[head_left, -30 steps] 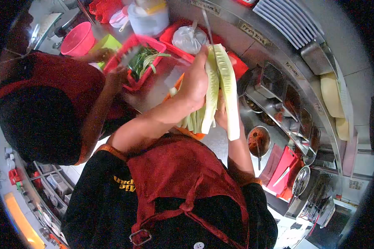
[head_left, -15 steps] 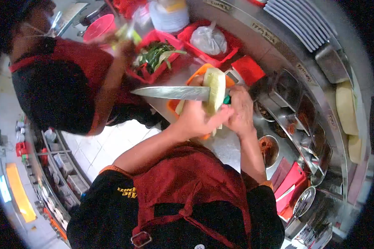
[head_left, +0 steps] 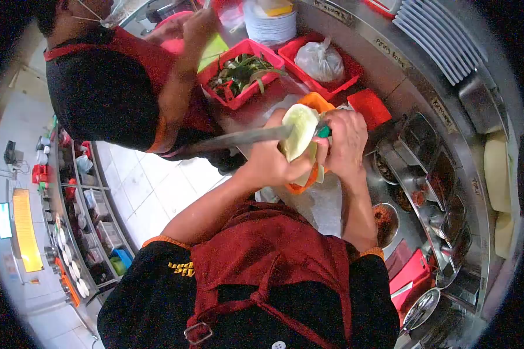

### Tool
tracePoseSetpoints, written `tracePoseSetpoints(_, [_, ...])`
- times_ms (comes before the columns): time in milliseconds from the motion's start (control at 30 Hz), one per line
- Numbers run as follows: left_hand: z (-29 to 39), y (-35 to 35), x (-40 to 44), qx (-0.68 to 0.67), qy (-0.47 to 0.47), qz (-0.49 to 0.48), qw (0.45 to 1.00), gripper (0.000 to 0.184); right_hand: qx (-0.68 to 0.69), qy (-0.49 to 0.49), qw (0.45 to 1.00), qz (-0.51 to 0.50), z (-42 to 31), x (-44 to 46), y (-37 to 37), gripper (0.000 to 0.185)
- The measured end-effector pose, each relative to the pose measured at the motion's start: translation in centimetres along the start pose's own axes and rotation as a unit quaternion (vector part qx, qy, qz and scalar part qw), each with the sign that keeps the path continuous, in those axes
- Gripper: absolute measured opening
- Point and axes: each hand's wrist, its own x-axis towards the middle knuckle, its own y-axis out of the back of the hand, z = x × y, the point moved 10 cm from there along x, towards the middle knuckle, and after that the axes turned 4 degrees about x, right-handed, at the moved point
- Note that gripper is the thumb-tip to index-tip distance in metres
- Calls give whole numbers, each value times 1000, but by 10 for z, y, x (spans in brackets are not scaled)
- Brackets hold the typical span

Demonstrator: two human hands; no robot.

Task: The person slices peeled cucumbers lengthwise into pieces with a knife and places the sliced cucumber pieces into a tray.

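Observation:
My left hand (head_left: 273, 160) is closed around a pale green vegetable (head_left: 301, 132), whose broad, pale cut face shows; I cannot tell its kind. In my right hand (head_left: 346, 142) is a large kitchen knife (head_left: 236, 139), gripped by its green handle. The long blade points left across the vegetable and is blurred by motion. Under both hands stands an orange plastic container (head_left: 319, 101), with pale pieces by its near side, mostly hidden by my hands.
A co-worker (head_left: 108, 87) stands at the left. Beyond my hands are a red basket of green trimmings (head_left: 239, 72), a red tray (head_left: 355, 75) with a plastic bag (head_left: 320, 60), and stacked plates (head_left: 268, 26). Metal pans with sauces and a bowl (head_left: 384, 224) line the right.
The vegetable has turned, so more of its cut face shows. The knife blade has tilted, its tip lower at the left. The co-worker's arms have risen. The whole view has shifted slightly.

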Motion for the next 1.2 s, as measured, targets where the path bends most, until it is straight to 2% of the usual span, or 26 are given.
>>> tracePoseSetpoints(33, [-11,-9,-5,39,27,-57,997,54,5,-37,999,20,10,3,3,36])
tracePoseSetpoints(67, [-26,-4,-11,60,22,-18,998,59,10,-74,996,41,20,4,7,36])
tracePoseSetpoints(100, [-45,-18,-26,-9,69,-40,997,63,7,-76,996,41,25,10,10,36])
tracePoseSetpoints(167, [-78,-29,-46,50,97,-47,993,69,10,-98,994,46,39,21,23,34])
tracePoseSetpoints(200, [-88,-34,-48,50,94,-56,993,69,7,-110,994,7,44,18,17,31])
tracePoseSetpoints(233, [-97,-28,-47,35,128,-24,991,70,2,-121,993,10,50,8,12,31])
tracePoseSetpoints(267, [-106,-23,-48,19,164,9,986,71,39,-157,987,-5,63,-10,-5,29])
tracePoseSetpoints(300, [-113,-22,-41,17,166,-1,986,71,76,-192,978,-19,73,-30,-22,26])
tracePoseSetpoints(333, [-129,-26,-32,90,208,-52,973,69,76,-254,963,-45,83,-56,-40,30])
tracePoseSetpoints(367, [-143,-31,-28,163,246,-101,950,68,72,-258,962,-46,84,-79,-55,30])
tracePoseSetpoints(433, [-133,-35,-14,175,233,-93,952,61,103,-396,911,-38,102,-125,-76,37])
tracePoseSetpoints(467, [-135,-41,-10,190,246,-116,943,61,101,-400,910,-38,99,-132,-77,37])
tracePoseSetpoints(533, [-144,-54,-6,207,260,-149,931,61,151,-481,863,22,97,-157,-75,42])
tracePoseSetpoints(633, [-159,-76,4,172,231,-154,945,65,146,-517,842,41,99,-177,-71,42])
tracePoseSetpoints(700, [-161,-90,11,187,133,-130,965,68,148,-528,836,37,99,-182,-68,42])
tracePoseSetpoints(733, [-166,-96,8,185,130,-137,964,68,153,-532,832,28,98,-184,-67,42])
tracePoseSetpoints(800, [-165,-106,8,338,56,-143,929,74,151,-531,833,36,96,-185,-62,43])
tracePoseSetpoints(867, [-162,-110,6,329,30,-117,936,76,151,-528,835,44,94,-177,-54,44])
tracePoseSetpoints(900, [-159,-108,5,322,8,-88,943,78,144,-566,811,2,94,-182,-57,42])
tracePoseSetpoints(933, [-163,-108,5,323,8,-89,942,78,137,-603,785,-41,92,-187,-62,40])
tracePoseSetpoints(967, [-164,-106,5,317,-3,-89,944,79,138,-603,784,-40,90,-186,-67,40])
tracePoseSetpoints(1033, [-169,-100,6,312,-16,-91,946,80,120,-582,804,-15,85,-180,-73,38])
tracePoseSetpoints(1100, [-170,-93,6,281,-38,-88,955,80,105,-590,800,-34,91,-181,-88,38])
tracePoseSetpoints(1167, [-174,-84,2,278,-23,-110,954,77,93,-595,797,-53,93,-183,-98,40])
tracePoseSetpoints(1200, [-178,-83,-3,275,-8,-131,952,75,75,-574,814,-48,91,-179,-98,40])
